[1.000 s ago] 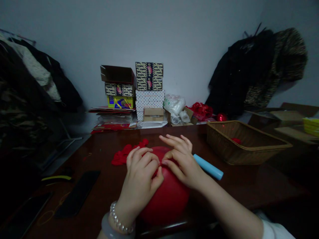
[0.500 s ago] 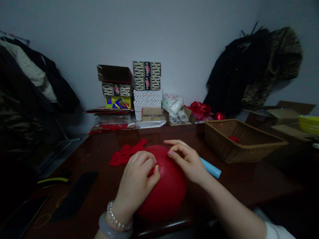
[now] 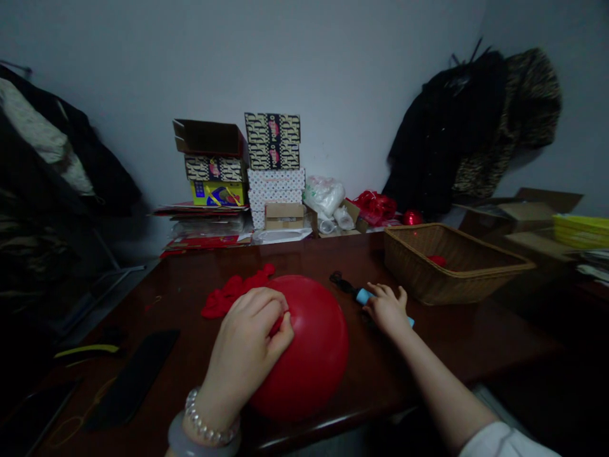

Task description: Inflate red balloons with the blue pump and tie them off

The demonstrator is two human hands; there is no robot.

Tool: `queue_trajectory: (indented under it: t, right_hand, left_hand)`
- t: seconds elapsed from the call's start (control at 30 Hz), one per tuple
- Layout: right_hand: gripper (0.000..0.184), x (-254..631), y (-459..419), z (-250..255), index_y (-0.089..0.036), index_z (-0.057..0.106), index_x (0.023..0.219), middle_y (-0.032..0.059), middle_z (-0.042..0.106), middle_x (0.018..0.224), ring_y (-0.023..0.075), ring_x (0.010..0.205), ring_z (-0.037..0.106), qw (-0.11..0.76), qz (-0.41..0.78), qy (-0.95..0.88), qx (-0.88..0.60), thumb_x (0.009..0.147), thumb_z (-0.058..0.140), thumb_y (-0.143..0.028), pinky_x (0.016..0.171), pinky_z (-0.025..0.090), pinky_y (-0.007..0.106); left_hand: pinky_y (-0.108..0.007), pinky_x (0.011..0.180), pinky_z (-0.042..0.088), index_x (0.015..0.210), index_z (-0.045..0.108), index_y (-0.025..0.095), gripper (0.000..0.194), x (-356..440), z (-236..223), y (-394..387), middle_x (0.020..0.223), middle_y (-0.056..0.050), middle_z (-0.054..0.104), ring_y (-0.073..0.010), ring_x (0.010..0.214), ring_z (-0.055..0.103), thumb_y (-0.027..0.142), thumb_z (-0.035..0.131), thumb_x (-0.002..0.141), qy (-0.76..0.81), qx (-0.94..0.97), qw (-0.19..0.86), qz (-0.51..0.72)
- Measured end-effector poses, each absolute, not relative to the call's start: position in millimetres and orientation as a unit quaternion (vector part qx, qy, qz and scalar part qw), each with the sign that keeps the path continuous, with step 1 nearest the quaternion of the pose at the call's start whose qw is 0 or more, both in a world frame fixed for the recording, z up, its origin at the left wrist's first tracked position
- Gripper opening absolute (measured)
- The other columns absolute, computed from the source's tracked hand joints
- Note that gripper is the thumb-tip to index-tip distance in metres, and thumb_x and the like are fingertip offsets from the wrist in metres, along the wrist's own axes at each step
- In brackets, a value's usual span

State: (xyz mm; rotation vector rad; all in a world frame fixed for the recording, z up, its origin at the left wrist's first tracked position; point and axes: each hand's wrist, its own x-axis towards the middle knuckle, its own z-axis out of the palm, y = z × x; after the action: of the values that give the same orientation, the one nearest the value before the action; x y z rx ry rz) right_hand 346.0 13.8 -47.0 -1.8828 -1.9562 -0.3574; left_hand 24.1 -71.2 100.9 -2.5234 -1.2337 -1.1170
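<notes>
A round, inflated red balloon (image 3: 309, 355) rests on the near edge of the dark table. My left hand (image 3: 252, 336) is closed at its upper left, pinching the balloon's neck between thumb and fingers; a bit of red rubber shows there. To the right, my right hand (image 3: 387, 308) lies over a light blue tube (image 3: 364, 296), which has a black piece at its far end and looks like a hand pump. The fingers are spread and bent over the tube, touching it, not closed round it. A heap of limp red balloons (image 3: 233, 292) lies behind my left hand.
A wicker basket (image 3: 457, 276) with something red inside stands at the right. Boxes (image 3: 273, 143) and plastic bags (image 3: 326, 197) are stacked along the wall. On the left lie a dark flat slab (image 3: 133, 374), a yellow-and-black tool (image 3: 88, 349) and a thin loop (image 3: 66, 431).
My right hand has left the balloon's neck and moved right onto the blue tube. My left hand keeps its pinch. The view has turned slightly right.
</notes>
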Motion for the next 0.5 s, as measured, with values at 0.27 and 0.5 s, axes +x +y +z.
queue_trajectory:
  t: [0.27, 0.5]
  right_hand:
    - [0.023, 327.0, 1.9, -10.7, -0.028, 0.074, 0.099, 0.0083, 0.065, 0.125, 0.0309, 0.118, 0.052, 0.262, -0.138, -0.691, -0.659, 0.092, 0.052, -0.031, 0.103, 0.021, 0.061]
    - [0.025, 247.5, -43.2, 95.1, -0.034, 0.065, 0.115, 0.0, 0.061, 0.132, 0.0252, 0.126, 0.047, 0.387, -0.073, -0.853, -0.343, 0.091, 0.06, -0.034, 0.108, 0.022, 0.051]
  left_hand:
    - [-0.038, 0.082, 0.045, 0.075, 0.054, 0.02, 0.013, 23.2, 99.5, -71.6, 0.09, -0.005, 0.063, -0.0202, 0.086, 0.057, 0.015, 0.05, 0.086, -0.397, -0.841, 0.049, -0.365]
    - [-0.038, 0.082, 0.046, 0.075, 0.054, 0.02, 0.012, 22.7, 102.2, -71.2, 0.089, -0.004, 0.064, -0.0202, 0.087, 0.058, 0.015, 0.051, 0.086, -0.386, -0.845, 0.043, -0.368]
